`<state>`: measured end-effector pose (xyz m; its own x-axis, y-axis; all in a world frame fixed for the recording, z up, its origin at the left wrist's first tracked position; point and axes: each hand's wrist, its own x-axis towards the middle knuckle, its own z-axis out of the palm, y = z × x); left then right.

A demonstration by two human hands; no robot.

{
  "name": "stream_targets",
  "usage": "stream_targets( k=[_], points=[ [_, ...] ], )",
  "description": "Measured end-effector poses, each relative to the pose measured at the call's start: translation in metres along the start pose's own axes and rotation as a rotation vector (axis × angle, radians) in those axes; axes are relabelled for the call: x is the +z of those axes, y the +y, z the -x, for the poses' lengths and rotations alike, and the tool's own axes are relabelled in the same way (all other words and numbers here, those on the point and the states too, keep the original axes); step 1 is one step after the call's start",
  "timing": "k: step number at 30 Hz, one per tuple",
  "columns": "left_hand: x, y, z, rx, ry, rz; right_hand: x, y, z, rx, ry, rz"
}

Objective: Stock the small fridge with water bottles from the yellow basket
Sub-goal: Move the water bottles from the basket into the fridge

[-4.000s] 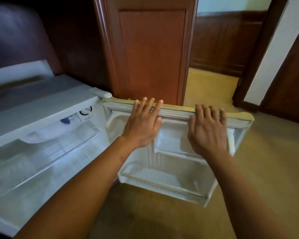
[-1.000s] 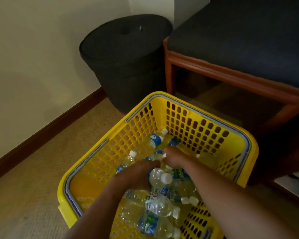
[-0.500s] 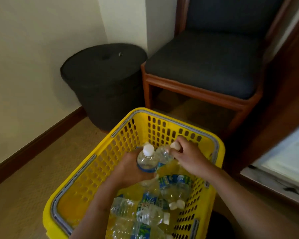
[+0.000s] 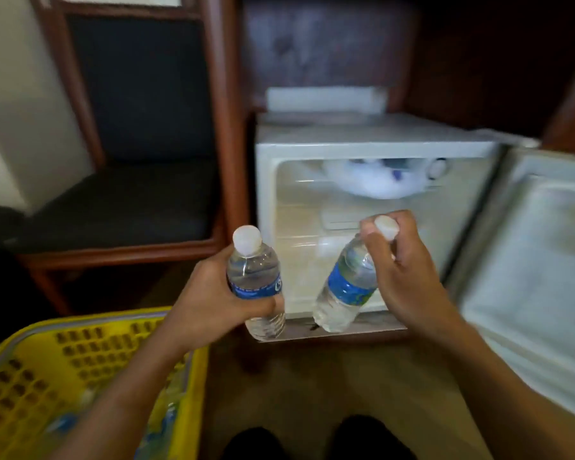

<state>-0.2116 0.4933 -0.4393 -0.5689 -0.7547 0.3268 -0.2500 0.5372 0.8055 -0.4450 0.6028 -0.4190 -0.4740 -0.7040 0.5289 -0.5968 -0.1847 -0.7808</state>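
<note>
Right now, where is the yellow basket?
The yellow basket sits on the floor at lower left, beneath the left hand, left of the open fridge.

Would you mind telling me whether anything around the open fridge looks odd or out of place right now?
One thing: a thick white lump, probably frost, bulges from the top of the small fridge interior. Otherwise the left hand grips one water bottle upright, and the right hand holds another tilted by its cap.

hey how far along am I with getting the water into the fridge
Done: the fridge door is open. In hand: one bottle in your left hand, another bottle in your right hand. Left: no bottle visibly shelved; more remain in the yellow basket.
</note>
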Motion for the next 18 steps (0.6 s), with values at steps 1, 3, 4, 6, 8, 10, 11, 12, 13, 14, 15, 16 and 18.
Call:
stream_targets(
  k=[1, 3, 4, 6, 8, 10, 11, 12, 13, 14, 15, 16, 18],
  points=[
    [0.026, 0.014, -0.014, 0.037, -0.050, 0.019, -0.031, 0.007, 0.004, 0.008, 0.043, 0.067],
    [0.066, 0.034, -0.034, 0.084, -0.125, 0.049, -0.076, 0.021, 0.011, 0.025, 0.099, 0.212],
    [0.092, 0.046, -0.044, 0.105, -0.172, 0.073, -0.102, 0.028, 0.018, 0.038, 0.137, 0.277],
    [0.134, 0.065, -0.058, 0.143, -0.221, 0.111, -0.139, 0.041, 0.027, 0.047, 0.184, 0.369],
    [0.173, 0.084, -0.069, 0.176, -0.259, 0.151, -0.170, 0.055, 0.035, 0.079, 0.223, 0.419],
    [0.210, 0.101, -0.079, 0.201, -0.303, 0.188, -0.197, 0.070, 0.040, 0.117, 0.267, 0.445],
    [0.228, 0.106, -0.085, 0.209, -0.317, 0.202, -0.207, 0.078, 0.042, 0.129, 0.290, 0.453],
    [0.243, 0.111, -0.090, 0.211, -0.319, 0.220, -0.214, 0.087, 0.044, 0.139, 0.306, 0.462],
    [0.256, 0.115, -0.094, 0.210, -0.316, 0.236, -0.219, 0.094, 0.044, 0.149, 0.319, 0.469],
    [0.273, 0.119, -0.099, 0.207, -0.311, 0.247, -0.224, 0.103, 0.045, 0.161, 0.334, 0.473],
    [0.288, 0.122, -0.103, 0.199, -0.303, 0.254, -0.229, 0.112, 0.046, 0.169, 0.341, 0.479],
    [0.299, 0.123, -0.106, 0.193, -0.293, 0.249, -0.230, 0.119, 0.046, 0.176, 0.336, 0.484],
    [0.327, 0.126, -0.111, 0.186, -0.295, 0.216, -0.237, 0.136, 0.047, 0.217, 0.319, 0.485]
  ],
)
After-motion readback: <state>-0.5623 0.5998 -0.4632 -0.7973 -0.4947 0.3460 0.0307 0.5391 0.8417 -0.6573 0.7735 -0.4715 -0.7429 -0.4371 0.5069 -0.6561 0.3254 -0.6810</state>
